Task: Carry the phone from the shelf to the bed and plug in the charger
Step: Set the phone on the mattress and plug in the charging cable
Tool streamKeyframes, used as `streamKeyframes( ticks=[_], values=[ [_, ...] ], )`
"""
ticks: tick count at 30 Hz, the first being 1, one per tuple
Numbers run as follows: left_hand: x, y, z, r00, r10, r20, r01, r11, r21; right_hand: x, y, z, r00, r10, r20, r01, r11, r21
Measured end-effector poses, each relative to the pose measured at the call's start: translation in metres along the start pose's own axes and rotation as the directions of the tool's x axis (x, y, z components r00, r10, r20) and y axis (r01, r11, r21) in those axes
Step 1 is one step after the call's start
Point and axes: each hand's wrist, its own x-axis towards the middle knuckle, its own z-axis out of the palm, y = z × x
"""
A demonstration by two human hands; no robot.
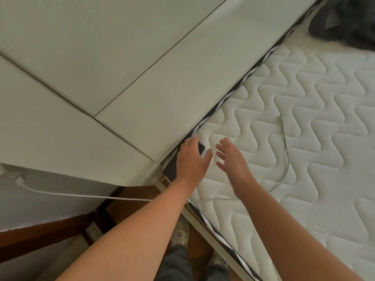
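Your left hand (191, 159) lies flat on top of the phone (201, 148), which sits at the corner of the mattress (304, 159), right by the dark striped edge next to the padded headboard (142, 78). Only a small dark corner of the phone peeks out from under your fingers, so you cannot tell much about how it lies. That hand looks spread out on the phone, not wrapped around it. Your right hand (231, 161) is open, fingers apart, holding nothing, just beside the left one. The white charger cable (287, 159) runs from the wall plug (19, 180) at the left, under your left arm, over the bed edge, then curls across the mattress. Its little plug end (281, 117) lies well apart from the phone, further up the bed. Here is what could go wrong. The phone is so close to the edge that a push could slide it into the gap by the headboard. The cable is stretched tight between the wall and the bed, so your arm or leg could catch it and yank it from the wall. If you pull the plug end too hard, the same could happen. Pushing the plug in crooked could bend it.
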Motion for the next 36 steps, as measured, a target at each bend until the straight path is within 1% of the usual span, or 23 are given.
streamKeyframes(
  ticks=[3, 5, 10, 14, 18, 23, 26, 29, 33, 36],
  values=[
    [0.013, 0.029, 0.012, 0.999, -0.045, 0.020, 0.047, 0.986, -0.159, 0.001, -0.009, -0.025, 0.999, -0.002, -0.055, 0.005, 0.999, 0.042],
    [0.022, 0.049, 0.024, 0.996, -0.080, 0.043, 0.088, 0.969, -0.231, 0.002, -0.013, -0.046, 0.994, -0.015, -0.104, 0.021, 0.998, 0.062],
    [0.032, 0.093, 0.061, 0.981, -0.116, 0.154, 0.160, 0.935, -0.315, 0.002, -0.017, -0.100, 0.975, -0.025, -0.219, 0.050, 0.992, 0.112],
    [0.039, 0.119, 0.091, 0.975, -0.085, 0.205, 0.139, 0.954, -0.265, 0.004, -0.017, -0.136, 0.961, -0.025, -0.275, 0.059, 0.991, 0.117],
    [0.045, 0.139, 0.122, 0.968, -0.043, 0.247, 0.096, 0.974, -0.206, 0.005, -0.014, -0.168, 0.958, -0.081, -0.274, 0.110, 0.990, 0.092],
    [0.053, 0.161, 0.162, 0.929, -0.026, 0.368, 0.089, 0.984, -0.156, 0.008, -0.006, -0.199, 0.943, -0.118, -0.312, 0.141, 0.989, 0.054],
    [0.057, 0.174, 0.181, 0.886, -0.091, 0.455, 0.191, 0.965, -0.179, 0.009, -0.004, -0.211, 0.945, -0.105, -0.308, 0.134, 0.988, 0.076],
    [0.058, 0.183, 0.194, 0.837, -0.148, 0.526, 0.248, 0.961, -0.123, 0.012, -0.003, -0.216, 0.950, -0.100, -0.294, 0.135, 0.986, 0.102],
    [0.061, 0.185, 0.202, 0.818, -0.199, 0.540, 0.268, 0.962, -0.051, 0.016, -0.001, -0.220, 0.949, -0.096, -0.300, 0.138, 0.983, 0.123],
    [0.064, 0.186, 0.200, 0.815, -0.236, 0.530, 0.324, 0.943, -0.077, 0.016, 0.001, -0.221, 0.950, -0.071, -0.305, 0.123, 0.981, 0.152]
  ],
)
